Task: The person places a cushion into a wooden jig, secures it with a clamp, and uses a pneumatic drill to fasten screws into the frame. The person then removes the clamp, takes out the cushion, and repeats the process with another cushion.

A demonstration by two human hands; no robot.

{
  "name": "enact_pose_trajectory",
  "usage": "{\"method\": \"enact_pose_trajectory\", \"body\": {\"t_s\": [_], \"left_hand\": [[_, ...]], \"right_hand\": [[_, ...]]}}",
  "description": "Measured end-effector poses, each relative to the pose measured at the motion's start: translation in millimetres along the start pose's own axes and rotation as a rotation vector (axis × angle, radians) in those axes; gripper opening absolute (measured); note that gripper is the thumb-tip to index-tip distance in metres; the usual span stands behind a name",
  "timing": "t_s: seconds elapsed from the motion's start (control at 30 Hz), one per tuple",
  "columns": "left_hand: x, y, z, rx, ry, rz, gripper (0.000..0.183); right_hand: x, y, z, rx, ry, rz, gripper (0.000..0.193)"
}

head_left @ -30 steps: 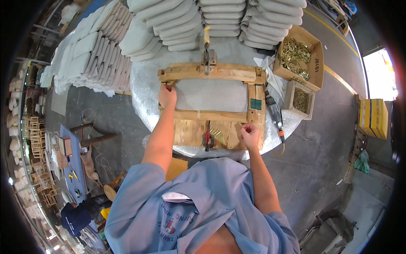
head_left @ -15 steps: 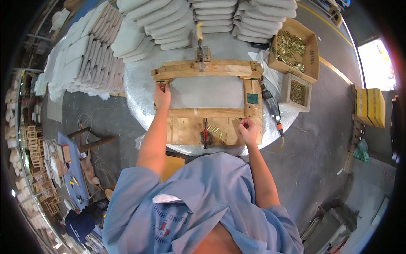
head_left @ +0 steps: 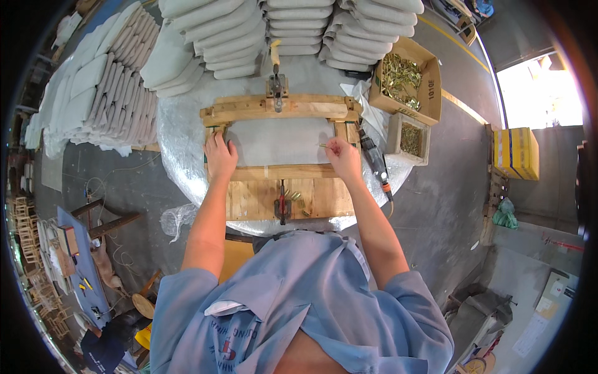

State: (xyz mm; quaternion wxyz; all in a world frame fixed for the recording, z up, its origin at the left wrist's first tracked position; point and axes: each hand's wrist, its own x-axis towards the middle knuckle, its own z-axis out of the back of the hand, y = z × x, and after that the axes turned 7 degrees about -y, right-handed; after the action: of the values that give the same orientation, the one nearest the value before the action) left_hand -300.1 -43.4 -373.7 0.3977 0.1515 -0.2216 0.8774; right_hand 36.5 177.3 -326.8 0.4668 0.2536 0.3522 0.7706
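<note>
A wooden jig frame (head_left: 283, 171) surrounds a grey padded panel (head_left: 280, 138). My left hand (head_left: 220, 154) lies over the frame's left bar and the panel's left edge, fingers stretched and thumb apart. Over the panel's right edge, my right hand (head_left: 344, 156) pinches a small brass-coloured metal piece (head_left: 323, 145). A few similar pieces (head_left: 294, 196) lie on the board in front of the frame, beside a red-handled toggle clamp (head_left: 283, 202). A second toggle clamp (head_left: 276, 75), with a yellow handle, sits on the far bar.
A dark power tool (head_left: 375, 157) lies right of the frame. Beyond it stand a cardboard box (head_left: 431, 92) of brass-coloured pieces and a smaller tray (head_left: 395, 132) of tiny parts. Stacked pale panels (head_left: 233, 37) line the far side; more stacks (head_left: 103, 81) stand left.
My right hand has moved from the board's near right up to the panel's right edge with a small metal piece. My left hand has loosened from a pinch and spread its fingers.
</note>
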Motion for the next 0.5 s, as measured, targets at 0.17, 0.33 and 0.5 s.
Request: {"method": "enact_pose_trajectory", "body": {"t_s": [0.17,0.33,0.5], "left_hand": [[2,-9,7,-0.105,0.011,0.062,0.051],[2,2,5,-0.113,0.052,0.069,0.047],[2,1,1,-0.148,0.055,0.058,0.041]], "right_hand": [[31,-18,-21,0.072,-0.216,-0.064,0.024],[30,-29,-34,0.12,-0.367,-0.15,0.026],[23,-24,-29,0.084,-0.323,-0.12,0.027]]}}
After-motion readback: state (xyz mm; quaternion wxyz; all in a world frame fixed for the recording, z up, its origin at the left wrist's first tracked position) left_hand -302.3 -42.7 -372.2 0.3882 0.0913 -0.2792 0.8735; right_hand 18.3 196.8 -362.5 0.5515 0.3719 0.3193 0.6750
